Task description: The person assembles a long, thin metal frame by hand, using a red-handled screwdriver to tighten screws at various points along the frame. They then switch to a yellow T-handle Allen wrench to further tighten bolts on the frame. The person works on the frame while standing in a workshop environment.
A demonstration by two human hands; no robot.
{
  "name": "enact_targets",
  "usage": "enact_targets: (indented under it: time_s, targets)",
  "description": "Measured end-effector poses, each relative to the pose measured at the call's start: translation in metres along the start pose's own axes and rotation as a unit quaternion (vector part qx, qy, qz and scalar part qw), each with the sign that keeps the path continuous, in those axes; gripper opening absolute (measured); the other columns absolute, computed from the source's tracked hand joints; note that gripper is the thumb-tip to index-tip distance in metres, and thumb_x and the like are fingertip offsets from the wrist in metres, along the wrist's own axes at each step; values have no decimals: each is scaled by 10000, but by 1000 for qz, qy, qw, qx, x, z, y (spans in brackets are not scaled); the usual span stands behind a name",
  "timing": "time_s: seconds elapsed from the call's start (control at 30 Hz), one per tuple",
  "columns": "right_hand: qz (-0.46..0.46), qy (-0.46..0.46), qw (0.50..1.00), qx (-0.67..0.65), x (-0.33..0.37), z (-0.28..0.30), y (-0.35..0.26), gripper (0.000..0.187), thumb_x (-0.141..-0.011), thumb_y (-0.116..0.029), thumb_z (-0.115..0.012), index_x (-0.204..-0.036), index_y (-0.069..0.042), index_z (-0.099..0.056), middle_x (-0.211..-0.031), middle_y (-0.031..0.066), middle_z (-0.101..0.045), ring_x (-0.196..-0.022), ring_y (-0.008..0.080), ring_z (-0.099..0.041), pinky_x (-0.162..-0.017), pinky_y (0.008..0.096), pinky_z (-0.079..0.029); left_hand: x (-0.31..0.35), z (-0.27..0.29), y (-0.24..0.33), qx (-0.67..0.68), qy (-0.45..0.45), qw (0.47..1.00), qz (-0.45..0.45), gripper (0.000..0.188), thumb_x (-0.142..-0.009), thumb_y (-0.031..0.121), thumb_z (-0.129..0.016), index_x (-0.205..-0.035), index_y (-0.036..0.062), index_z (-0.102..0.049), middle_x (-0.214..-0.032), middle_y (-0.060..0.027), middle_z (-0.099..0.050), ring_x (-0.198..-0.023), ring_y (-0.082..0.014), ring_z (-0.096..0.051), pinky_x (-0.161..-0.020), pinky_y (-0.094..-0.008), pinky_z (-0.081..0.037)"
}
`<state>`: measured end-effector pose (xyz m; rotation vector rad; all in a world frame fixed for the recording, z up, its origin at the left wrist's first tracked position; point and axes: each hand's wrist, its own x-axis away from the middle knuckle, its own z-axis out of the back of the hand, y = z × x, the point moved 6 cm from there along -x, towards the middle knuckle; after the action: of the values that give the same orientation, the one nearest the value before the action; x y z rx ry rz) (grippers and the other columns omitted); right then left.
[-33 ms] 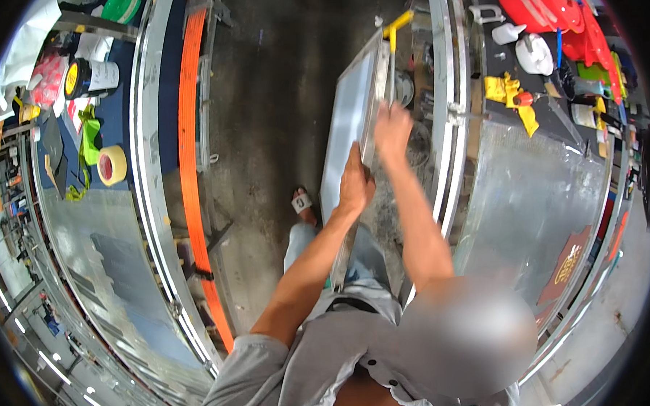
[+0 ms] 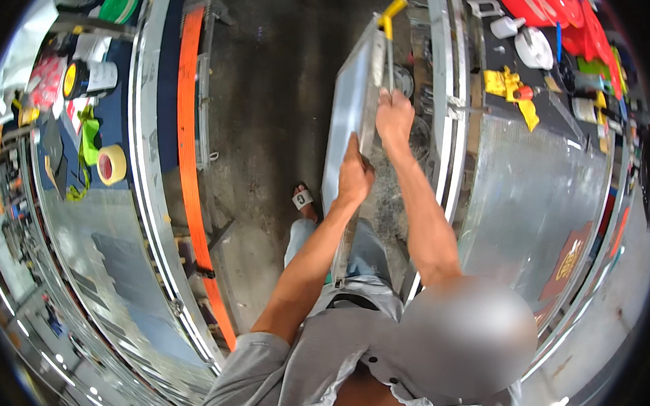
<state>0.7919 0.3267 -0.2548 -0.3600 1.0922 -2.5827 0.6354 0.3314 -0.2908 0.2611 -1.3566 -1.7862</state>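
Note:
A metal-edged frame with a pale blue-white panel (image 2: 348, 104) stands on edge in front of me, its lower end by my legs. My left hand (image 2: 355, 176) is closed round its near right edge, thumb lying along the rim. Over the frame's right side, my right hand (image 2: 395, 118) is wrapped round a thin metal rod with a bent yellow end (image 2: 391, 13). The yellow end reaches past the frame's far corner. What lies inside my right fist is hidden.
To the left runs a metal-railed bench with an orange bar (image 2: 190, 136), tape roll (image 2: 111, 166) and dark jar (image 2: 91, 78). On the right bench lie a yellow cloth (image 2: 510, 90), white bottle (image 2: 507, 27) and red items (image 2: 530, 2). Concrete floor (image 2: 262, 82) shows between.
My right hand has shifted slightly away from me along the frame's side, and the tool's yellow end has moved a little farther up. My left hand stays almost in place.

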Motion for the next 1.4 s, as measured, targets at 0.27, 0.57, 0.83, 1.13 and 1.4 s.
enact_targets:
  time_s: [0.27, 0.57, 0.83, 1.13, 1.4]
  targets:
    - [-138, 42, 949, -281, 40, 34, 18, 344, -1023, -213, -573, -772, 22, -586, -588, -19, -393, -577, 68, -355, -511, 313, -299, 6, 4, -9, 13, -34, 998, 41, 823, -731, -109, -586, -1500, -123, -292, -1006, -276, -640, -828, -356, -656, -789, -430, -526]
    - [-136, 6, 938, -320, 77, 34, 44, 361, -1032, -237, -580, -713, -94, -492, -564, -64, -367, -473, 35, -299, -420, 245, -246, 6, 8, -1, 11, -42, 998, 55, 791, -754, -96, -584, -1497, -103, -316, -938, -239, -645, -818, -352, -656, -772, -425, -516]
    - [-166, -86, 906, -380, 76, 35, 13, 434, -1029, -329, -588, -688, -68, -524, -573, 22, -506, -461, 108, -481, -392, 256, -295, 21, 88, -4, 60, -28, 998, -4, 746, -774, -73, -580, -1494, -5, -396, -1300, -298, -600, -1214, -449, -592, -991, -419, -494]
    - [-186, -162, 817, -521, 0, 37, -150, 493, -937, -483, -687, -985, 0, -606, -793, 89, -666, -645, 128, -662, -393, 203, -310, 120, 153, 19, 28, 3, 997, -73, 753, -829, -58, -606, -1537, 15, -357, -1548, -204, -429, -1416, -341, -450, -1137, -375, -383]
    - [-151, -259, 843, -447, 56, 46, -210, 316, -864, -339, -730, -950, -100, -541, -779, -19, -580, -628, 46, -529, -431, 215, -272, 126, 136, -14, -21, 91, 981, -173, 715, -855, -8, -659, -1509, -34, -371, -1526, -243, -438, -1387, -379, -470, -1126, -404, -402]
